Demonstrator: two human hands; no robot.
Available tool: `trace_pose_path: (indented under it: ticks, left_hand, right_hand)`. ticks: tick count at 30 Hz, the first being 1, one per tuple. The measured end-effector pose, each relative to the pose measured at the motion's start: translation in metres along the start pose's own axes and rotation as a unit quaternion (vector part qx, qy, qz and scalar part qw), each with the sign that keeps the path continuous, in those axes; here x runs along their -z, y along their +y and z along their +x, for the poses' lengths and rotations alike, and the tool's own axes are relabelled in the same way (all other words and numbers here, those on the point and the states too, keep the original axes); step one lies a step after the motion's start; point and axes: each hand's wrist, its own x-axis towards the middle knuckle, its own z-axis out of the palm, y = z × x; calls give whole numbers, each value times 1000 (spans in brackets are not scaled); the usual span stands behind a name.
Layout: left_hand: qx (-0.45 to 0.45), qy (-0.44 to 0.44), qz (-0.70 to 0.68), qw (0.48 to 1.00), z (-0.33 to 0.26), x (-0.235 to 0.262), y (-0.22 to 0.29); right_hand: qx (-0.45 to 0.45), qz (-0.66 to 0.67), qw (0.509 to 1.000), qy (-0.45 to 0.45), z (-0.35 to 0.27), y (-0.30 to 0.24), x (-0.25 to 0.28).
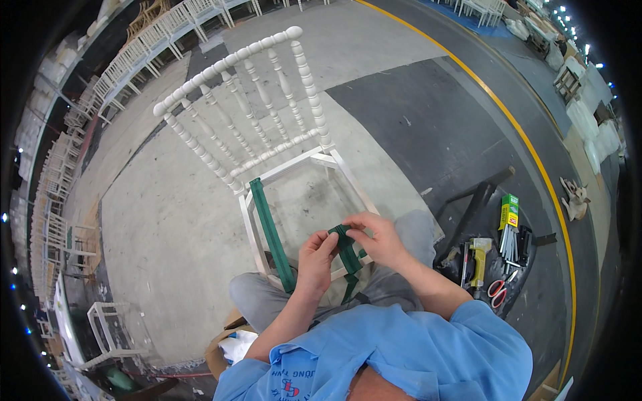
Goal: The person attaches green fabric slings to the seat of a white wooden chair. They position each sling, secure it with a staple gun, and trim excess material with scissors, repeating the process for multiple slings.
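Note:
A white wooden chair [294,160] with turned, beaded spindles stands in front of me, its seat frame open. Along the left side of that frame, one dark green webbing strap [269,230] runs from back to front. Over the front rail, the end of a second green strap [348,257] is pinched between the fingers of both hands. My left hand [317,257] has it from the left with thumb and fingers closed. From the right, my right hand [376,237] grips the same end. Part of this strap hangs below the rail between my knees.
To my right, a black stool [518,284] bears a yellow staple gun [479,260], red-handled scissors [497,292], staple strips [509,244] and a green-yellow box [509,210]. Beyond the yellow floor line a dog [575,199] lies. White chairs [147,50] line the far left.

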Motion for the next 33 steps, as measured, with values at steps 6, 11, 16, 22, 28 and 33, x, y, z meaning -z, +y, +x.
trace_pose_path:
  ticks: [6, 11, 16, 22, 28, 33]
  left_hand:
    - [-37, 24, 145, 988, 7, -6, 10]
    - [-334, 22, 529, 780, 5, -19, 22]
    - [-326, -1, 555, 766, 33, -19, 33]
    - [-227, 58, 517, 823, 160, 8, 62]
    - [-185, 108, 569, 794, 291, 34, 58]
    - [-158, 146, 612, 761, 358, 49, 45]
  right_hand:
    - [39, -85, 995, -23, 11, 0, 7]
    - [52, -121, 991, -38, 15, 7, 12]
    - [-92, 132, 984, -82, 25, 35, 12]
    - [-323, 282, 891, -149, 1, 76, 8]
    - [-402, 88, 904, -117, 31, 119, 16]
    - [-243, -155, 953, -94, 97, 156, -2]
